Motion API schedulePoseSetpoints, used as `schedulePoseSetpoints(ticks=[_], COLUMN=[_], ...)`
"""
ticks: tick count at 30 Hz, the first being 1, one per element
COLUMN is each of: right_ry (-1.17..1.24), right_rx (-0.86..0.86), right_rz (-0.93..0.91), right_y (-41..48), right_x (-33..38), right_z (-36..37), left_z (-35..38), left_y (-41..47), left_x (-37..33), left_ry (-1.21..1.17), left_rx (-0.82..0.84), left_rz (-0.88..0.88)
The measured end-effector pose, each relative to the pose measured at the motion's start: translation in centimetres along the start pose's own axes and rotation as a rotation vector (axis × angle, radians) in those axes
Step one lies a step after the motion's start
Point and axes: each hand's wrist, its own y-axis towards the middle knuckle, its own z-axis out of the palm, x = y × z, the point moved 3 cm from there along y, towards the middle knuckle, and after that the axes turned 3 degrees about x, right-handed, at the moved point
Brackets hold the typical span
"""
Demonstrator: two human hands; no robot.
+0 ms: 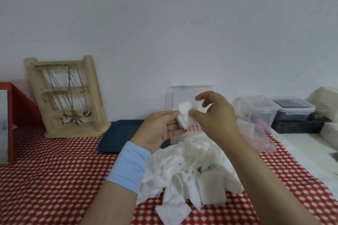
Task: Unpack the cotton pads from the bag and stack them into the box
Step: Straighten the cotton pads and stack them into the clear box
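- A loose heap of cotton pads (192,168) lies nearest me on the red-and-white tablecloth (54,179). Square pads and crumpled ones are mixed together, and one single pad (173,212) has slid out at the near edge.
- My left hand (161,129), with a pale blue wristband (128,166) below it, is raised above the far side of the heap. Its thumb and fingers grip a small stack of cotton pads (184,118) from the left.
- My right hand (217,117) meets that stack from the right. The thumb tip is on the edge of the top pad, the other fingers are curled behind it, and the forefinger arches above without touching.
- The clear box (178,138) stands just beyond the heap with its lid (182,91) tipped upright against the wall. My hands and the heap hide most of the base, so I cannot tell what is in it.
- The thin plastic bag (263,139) lies crumpled to the right of the heap, partly behind my right forearm.
- A dark blue tray (117,135) sits left of the box, behind my left hand.
- Further back on the right stand a clear lidded tub (259,109) and a second tub (292,109) with dark contents.
- At the far left a wooden jewellery stand (91,97) hung with necklaces leans toward the wall, beside a red-framed mirror (11,120).
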Motion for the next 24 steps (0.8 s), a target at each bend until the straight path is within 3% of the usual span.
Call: schedulePoseSetpoints(ticks=[2,8,15,17,21,24], right_ry=[0.003,0.078,0.162,0.234,0.436,0.646], right_rx=[0.046,0.163,0.284,0.263,0.036,0.13], right_rz=[-0.065,0.065,0.1,0.124,0.237,0.294], right_y=[-0.2,-0.2,-0.1,0.0,0.8,1.0], right_x=[0.5,0.3,0.0,-0.3,-1.2,-1.2], right_z=[0.3,0.5,0.3,0.4,-1.0,-1.5], left_z=[0.1,-0.3,-0.5,-0.7,-1.4,-1.5], left_y=[0.1,-0.1,-0.1,-0.1,0.1,0.2], left_x=[0.0,-0.3,-0.4,-0.4,-0.3,-0.3], left_ry=[0.04,0.233,0.227,0.218,0.174,0.19], left_rx=[-0.001,-0.008,-0.027,-0.075,-0.181,-0.186], left_rz=[0.018,0.077,0.055,0.048,0.043,0.039])
